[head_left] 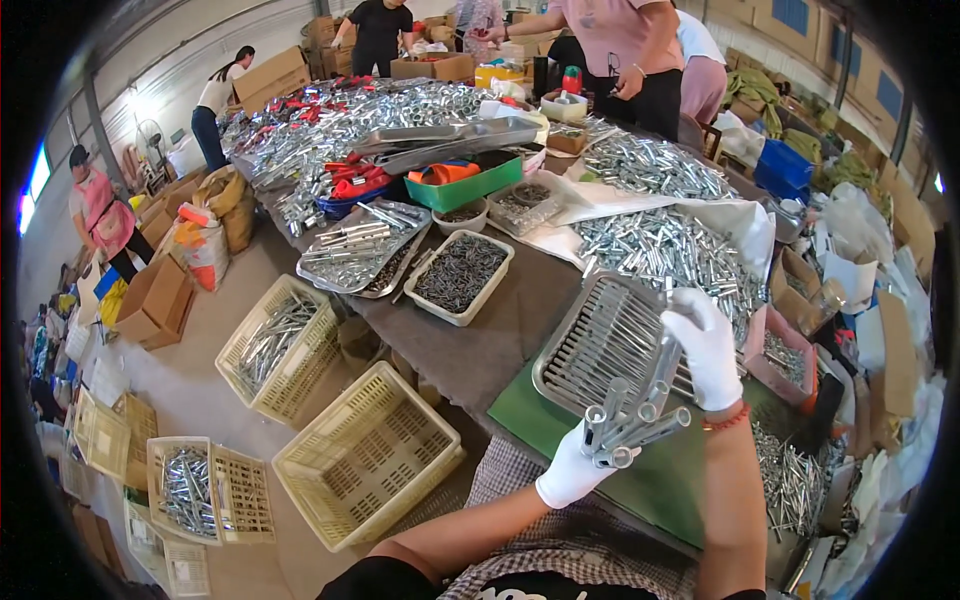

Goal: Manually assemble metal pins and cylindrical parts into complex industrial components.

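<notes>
Grasping a loose bunch of silver tubes (pixel 667 425) firmly in the left hand (pixel 578 470), gloved in white, above the green mat (pixel 655 495) at the near edge of the bench (pixel 500 330). Fanned out from that grip, with several hollow ends pointing up and to the right. Raised just beyond the bunch, the right hand (pixel 706 350), also in a white glove, with fingers bent toward the thumb beside a slim upright piece (pixel 668 288); perhaps pinching it, but too small and blurred to tell. Worn at the right wrist, a red bracelet (pixel 727 418). Set partly on the mat, just beyond the left hand and tilted to the bench's edge, a metal tray (pixel 541 362) with slender silver rods (pixel 605 335) laid side by side in it. Spread farther in toward the bench's right edge, a heap of short silver tubes (pixel 650 245) on a white sheet (pixel 560 235). Near the right hand, along that same edge, a pink bin (pixel 772 382) with small metal pieces inside. Placed near the left edge, a white tub (pixel 441 312) of dark screws (pixel 462 272), then a shallow tray (pixel 330 268) carrying more tubes, then a green box (pixel 480 195) with something orange on top. Down on the floor beyond the left edge, a slatted crate (pixel 250 385) of metal lengths. Standing by the far edge, a person in a pink shirt (pixel 620 40).
</notes>
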The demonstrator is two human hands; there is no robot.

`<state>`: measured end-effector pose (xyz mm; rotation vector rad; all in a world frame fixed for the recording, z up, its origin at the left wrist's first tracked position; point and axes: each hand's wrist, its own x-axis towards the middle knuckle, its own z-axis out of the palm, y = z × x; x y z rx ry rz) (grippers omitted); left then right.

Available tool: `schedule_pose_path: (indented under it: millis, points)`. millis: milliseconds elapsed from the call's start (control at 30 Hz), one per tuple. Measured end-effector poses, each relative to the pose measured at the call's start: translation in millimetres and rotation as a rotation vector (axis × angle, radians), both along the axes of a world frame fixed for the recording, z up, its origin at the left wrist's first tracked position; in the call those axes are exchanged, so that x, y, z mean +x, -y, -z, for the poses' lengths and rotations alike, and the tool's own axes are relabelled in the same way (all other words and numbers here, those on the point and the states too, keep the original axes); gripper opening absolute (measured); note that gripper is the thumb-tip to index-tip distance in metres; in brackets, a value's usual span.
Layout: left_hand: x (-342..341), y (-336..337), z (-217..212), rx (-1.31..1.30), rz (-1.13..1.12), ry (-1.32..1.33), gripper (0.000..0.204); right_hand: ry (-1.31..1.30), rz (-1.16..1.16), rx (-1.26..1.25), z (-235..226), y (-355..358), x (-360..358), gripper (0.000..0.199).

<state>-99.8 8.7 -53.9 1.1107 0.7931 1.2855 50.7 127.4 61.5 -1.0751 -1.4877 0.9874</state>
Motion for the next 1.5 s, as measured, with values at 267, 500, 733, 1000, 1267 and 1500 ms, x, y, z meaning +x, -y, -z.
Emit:
schedule_pose_path:
  millis: [267,500,733,1000,1267,1500]
  points:
    - [-2,0,-6,0.102,-0.095,-0.138,0.054,-0.258,0.081,0.137,-42,46,7,0.025]
    - [6,-6,1,0.08,-0.108,-0.07,0.054,-0.187,-0.07,0.281,-82,97,-15,0.056]
    - [5,-2,-2,-0.147,0.031,0.278,0.051,0.348,-0.218,0.429,-76,89,-21,0.057]
    - [4,3,-4,0.035,0.1,0.202,0.037,0.593,-0.205,0.595,-66,89,-27,0.05]
    - [3,-1,-12,0.151,0.101,-0.069,0.028,0.669,-0.256,0.566,-74,88,-26,0.041]
    - [1,-4,-19,0.01,0.198,0.13,0.048,0.697,-0.2,0.592,-72,85,-25,0.038]
